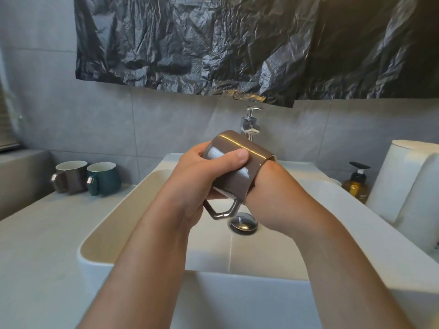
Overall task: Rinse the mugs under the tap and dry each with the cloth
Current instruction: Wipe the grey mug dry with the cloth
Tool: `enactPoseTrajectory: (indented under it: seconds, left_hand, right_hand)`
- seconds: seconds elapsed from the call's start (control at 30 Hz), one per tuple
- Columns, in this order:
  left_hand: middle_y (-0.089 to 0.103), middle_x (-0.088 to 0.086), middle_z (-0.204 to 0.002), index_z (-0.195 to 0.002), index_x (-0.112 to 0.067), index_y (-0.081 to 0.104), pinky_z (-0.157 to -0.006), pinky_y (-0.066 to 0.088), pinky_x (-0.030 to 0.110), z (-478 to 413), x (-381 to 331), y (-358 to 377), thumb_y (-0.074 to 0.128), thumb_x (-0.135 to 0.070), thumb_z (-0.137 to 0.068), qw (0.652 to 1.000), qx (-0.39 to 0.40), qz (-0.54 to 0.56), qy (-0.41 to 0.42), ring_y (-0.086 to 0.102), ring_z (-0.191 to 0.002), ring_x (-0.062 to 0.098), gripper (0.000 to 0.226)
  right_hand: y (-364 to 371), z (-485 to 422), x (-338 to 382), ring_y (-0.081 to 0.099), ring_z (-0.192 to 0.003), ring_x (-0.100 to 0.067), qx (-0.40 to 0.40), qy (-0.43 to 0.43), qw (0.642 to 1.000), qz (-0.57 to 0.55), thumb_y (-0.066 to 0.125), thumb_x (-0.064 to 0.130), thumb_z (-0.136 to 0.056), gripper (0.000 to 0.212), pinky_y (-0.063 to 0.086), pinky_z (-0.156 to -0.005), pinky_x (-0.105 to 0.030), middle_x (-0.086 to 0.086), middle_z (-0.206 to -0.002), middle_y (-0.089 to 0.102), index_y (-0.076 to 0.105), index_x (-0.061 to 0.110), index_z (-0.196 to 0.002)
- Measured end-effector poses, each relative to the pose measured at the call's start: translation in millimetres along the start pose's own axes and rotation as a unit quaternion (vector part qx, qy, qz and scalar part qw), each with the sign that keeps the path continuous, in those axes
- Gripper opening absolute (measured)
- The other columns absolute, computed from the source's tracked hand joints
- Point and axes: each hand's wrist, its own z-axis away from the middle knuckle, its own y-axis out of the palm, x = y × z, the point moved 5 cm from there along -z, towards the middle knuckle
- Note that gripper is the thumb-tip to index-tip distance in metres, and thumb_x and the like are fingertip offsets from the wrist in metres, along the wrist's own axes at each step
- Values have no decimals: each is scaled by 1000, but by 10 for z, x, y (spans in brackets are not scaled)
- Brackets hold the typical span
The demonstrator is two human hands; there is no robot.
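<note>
Here's the glossy brown ceramic mug (237, 162), up over the white rectangular basin (95, 255). It is tipped on its side just in front of the chrome tap (249, 125), angular handle pointing down toward the chrome drain plug (243, 224). The left hand (197, 176) is wrapped round the barrel, thumb clamped across the top – a firm hold. The right hand (268, 186) goes into the mouth of the mug, fingers swallowed inside, so I cannot tell whether they are curled, flat or bunching a cloth. No stream shows at the spout.

Off to the left on the pale stone counter (42, 233) wait a second brown mug (71, 176) and a dark green mug (104, 178), upright and touching.

Now the danger – that glaze looks slick. If it is wet, a hard twist from the hand inside could spin the mug out of the left grip. It would drop onto the hard basin, where the handle would likely chip first. A tight fit at the rim could also jam the right hand
</note>
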Motion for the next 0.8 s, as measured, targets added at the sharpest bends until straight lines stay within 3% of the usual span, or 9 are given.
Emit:
enactPoseTrajectory:
  seconds: [0.1, 0.23, 0.33, 0.4, 0.47, 0.53, 0.63, 0.73, 0.8]
  left_hand:
    - [76, 4, -81, -88, -17, 74, -61, 60, 32, -3, 29, 1, 76, -27, -69, 1000, -1, -2, -5, 73, -73, 21, 21]
    - [73, 7, -79, -91, -14, 71, -59, 61, 34, 10, 20, 32, 72, -26, -72, 1000, 3, 12, -1, 71, -68, 22, 23]
    - [73, 7, -85, -97, -14, 71, -62, 62, 35, 2, 0, 6, 71, -26, -73, 1000, 2, 8, 26, 72, -74, 22, 28]
    - [73, 3, -83, -99, -14, 69, -57, 59, 30, 6, -19, 12, 70, -26, -73, 999, 3, 14, 39, 71, -71, 18, 28]
    - [73, -2, -78, -98, -15, 68, -55, 55, 23, 7, -37, 17, 69, -25, -75, 998, 8, 15, 54, 70, -67, 12, 26]
    - [76, -4, -88, -105, -17, 68, -69, 58, 27, -3, -40, 20, 74, -29, -74, 998, 11, -10, 67, 72, -78, 12, 33]
    - [74, -7, -114, -125, -24, 65, -94, 53, 42, -21, 6, 10, 76, -51, -63, 998, -9, -41, 41, 69, -109, 17, 68]
    - [73, -3, -102, -100, -28, 75, -79, 60, 43, -12, 71, 59, 71, -60, -71, 1000, 13, 3, -28, 72, -96, 25, 43]
    - [75, 0, -91, -93, -25, 76, -66, 60, 39, -11, 72, 105, 73, -62, -74, 998, 8, 36, -55, 73, -79, 22, 42]
  right_hand:
    - [33, -17, 26, 66, -86, -30, 32, -60, 989, -132, 48, 17, -102, 15, 58, -79, -46, -10, -92, 69, 61, 26, -105]
    - [1, -27, 120, 61, -82, -31, 63, -98, 952, -285, 51, 8, -100, 15, 58, -82, -36, -23, -98, 65, 61, 8, -111]
    - [117, -89, 122, 66, -107, -40, 68, 2, 851, -520, 58, 11, -96, 26, 49, -103, -60, -27, -113, 68, 64, -4, -116]
    - [173, -122, 116, 64, -118, -42, 64, 59, 768, -635, 55, 4, -96, 28, 49, -104, -57, -28, -123, 67, 65, -9, -119]
    - [150, -130, 131, 63, -118, -43, 47, 58, 741, -667, 50, 0, -97, 29, 50, -103, -55, -30, -123, 66, 64, -11, -120]
    - [87, -119, 116, 65, -116, -41, 8, 34, 774, -632, 55, 5, -95, 28, 53, -101, -53, -24, -120, 69, 67, -3, -119]
    - [-71, -79, -13, 68, -102, -27, -118, 34, 923, -365, 59, 14, -93, 26, 57, -83, -36, -6, -105, 74, 68, 15, -118]
    - [-162, -21, 0, 53, -73, -26, -96, 25, 995, 4, 51, 6, -97, 17, 41, -60, -29, -4, -68, 53, 55, 5, -80]
    - [-58, -28, 27, 53, -78, -27, -31, 21, 995, 97, 49, 8, -99, 15, 42, -67, -30, -5, -73, 55, 57, 4, -86]
